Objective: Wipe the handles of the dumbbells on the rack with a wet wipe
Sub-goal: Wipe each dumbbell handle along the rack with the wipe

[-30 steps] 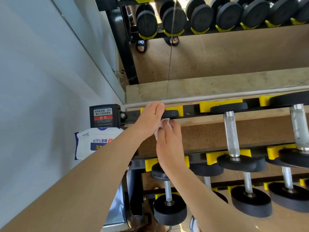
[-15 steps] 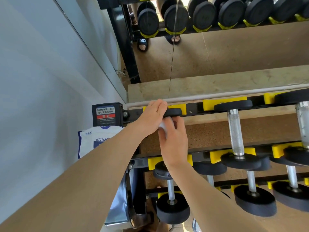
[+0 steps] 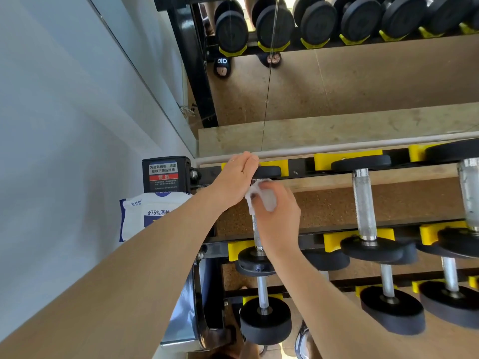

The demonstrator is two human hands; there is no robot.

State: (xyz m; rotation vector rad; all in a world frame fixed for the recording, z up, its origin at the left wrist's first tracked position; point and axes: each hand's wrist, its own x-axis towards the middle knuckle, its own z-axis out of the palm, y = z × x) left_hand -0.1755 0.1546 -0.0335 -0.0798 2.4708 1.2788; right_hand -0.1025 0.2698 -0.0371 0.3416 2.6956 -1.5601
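A white wet wipe [image 3: 260,196] is being held wrapped round the upper part of the knurled metal handle [image 3: 256,233] of the leftmost top-row dumbbell, just below its far weight plate [image 3: 268,171]. The wipe is being gripped by the right hand [image 3: 276,216], whose fingers are being kept curled round both wipe and handle; the lower stretch of the handle is being left exposed beneath that hand, down to the near weight plate [image 3: 255,260]. The far plate is being pressed by the left hand [image 3: 234,181], fingers straight and together, laid flat across the plate's left end, with nothing being grasped. Both plates are being carried in yellow cradles on the black rack [image 3: 300,167]. To the right of the right hand, a second dumbbell [image 3: 364,203] is being supported on the same tier, well apart from the wipe. Below the right forearm, further dumbbells are being held on a lower tier. To the left of the left hand, a warning label [image 3: 163,176] is being displayed on the rack's end post, and just below it a pack of wipes [image 3: 147,215] is being partly hidden by the left forearm. Beyond both hands, a mirror [image 3: 337,73] is reflecting dumbbell ends and sandalled feet.
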